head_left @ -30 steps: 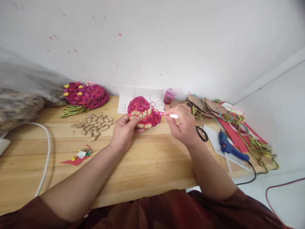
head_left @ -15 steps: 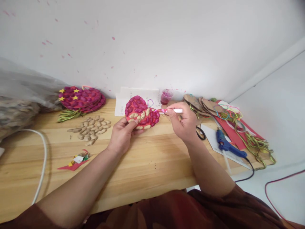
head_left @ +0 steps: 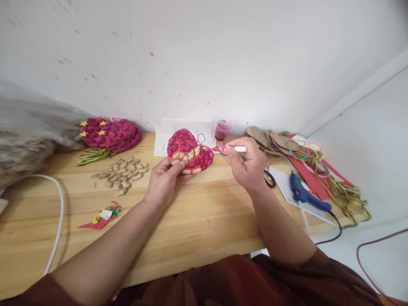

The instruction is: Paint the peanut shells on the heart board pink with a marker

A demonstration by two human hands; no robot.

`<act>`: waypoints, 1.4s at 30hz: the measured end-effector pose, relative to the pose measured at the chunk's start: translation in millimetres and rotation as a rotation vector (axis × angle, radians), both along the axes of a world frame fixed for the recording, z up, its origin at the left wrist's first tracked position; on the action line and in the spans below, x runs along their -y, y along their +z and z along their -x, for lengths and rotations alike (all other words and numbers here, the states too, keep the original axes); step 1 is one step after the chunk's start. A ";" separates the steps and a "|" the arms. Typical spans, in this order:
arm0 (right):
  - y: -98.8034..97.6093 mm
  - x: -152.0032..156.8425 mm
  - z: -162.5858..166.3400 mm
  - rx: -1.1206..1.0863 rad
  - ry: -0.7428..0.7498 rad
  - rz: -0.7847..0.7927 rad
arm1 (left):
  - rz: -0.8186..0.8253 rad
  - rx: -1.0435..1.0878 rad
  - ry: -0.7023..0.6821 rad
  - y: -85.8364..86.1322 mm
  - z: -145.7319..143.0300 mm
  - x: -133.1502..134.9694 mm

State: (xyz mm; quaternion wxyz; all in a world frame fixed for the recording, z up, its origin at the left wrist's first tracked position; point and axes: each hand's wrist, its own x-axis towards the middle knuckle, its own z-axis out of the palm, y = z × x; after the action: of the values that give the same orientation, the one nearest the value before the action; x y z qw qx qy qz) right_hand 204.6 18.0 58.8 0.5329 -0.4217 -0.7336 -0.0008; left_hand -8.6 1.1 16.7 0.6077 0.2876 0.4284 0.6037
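My left hand (head_left: 164,178) is closed on the lower left edge of a heart-shaped plaque (head_left: 183,139), thumb on its front. Peanuts are stuck over its red face; most are painted magenta, and several near the middle and lower edge are bare tan. A loop of purple cord sticks up from its top. Between the fingers of my right hand (head_left: 247,163) is a paintbrush (head_left: 234,148) with a white handle stained pink. Its tip points left, at the right lobe of the plaque; whether it touches cannot be made out. Behind stands a clear cup (head_left: 223,128) of magenta paint.
Loose peanuts (head_left: 123,172), coloured scraps (head_left: 102,216) and finished magenta plaques (head_left: 111,131) lie to the left, beside a plastic bag (head_left: 24,148) and a white cable (head_left: 60,212). At right are cardboard pieces (head_left: 259,138), a blue glue gun (head_left: 306,197), scissors (head_left: 270,179) and green cords (head_left: 346,195).
My right hand has shifted slightly right, drawing the brush tip back a little from the plaque's right lobe. My left hand and the plaque stay almost still.
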 end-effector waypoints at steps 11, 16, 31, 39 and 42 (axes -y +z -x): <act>-0.3 0.1 -1.0 -0.067 -0.008 0.004 | 0.009 0.024 -0.001 0.9 0.4 -0.4; 1.2 0.6 -0.3 -0.036 0.020 0.009 | 0.001 0.028 -0.005 -0.4 1.2 -1.1; -1.4 -1.4 -1.0 -0.077 -0.004 -0.018 | 0.004 0.045 0.004 -2.4 1.5 -1.3; -1.3 -1.5 -1.7 -0.077 -0.012 -0.024 | 0.013 0.051 0.012 0.7 0.0 -0.9; -1.5 -1.6 -1.3 -0.089 0.017 0.009 | 0.013 0.051 0.005 0.0 0.3 -0.7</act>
State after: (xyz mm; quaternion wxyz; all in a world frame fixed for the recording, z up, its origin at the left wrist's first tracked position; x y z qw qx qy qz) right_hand 205.9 19.6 57.3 0.5631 -0.4174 -0.7127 0.0258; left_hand -8.9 1.8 16.7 0.6191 0.2669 0.4173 0.6094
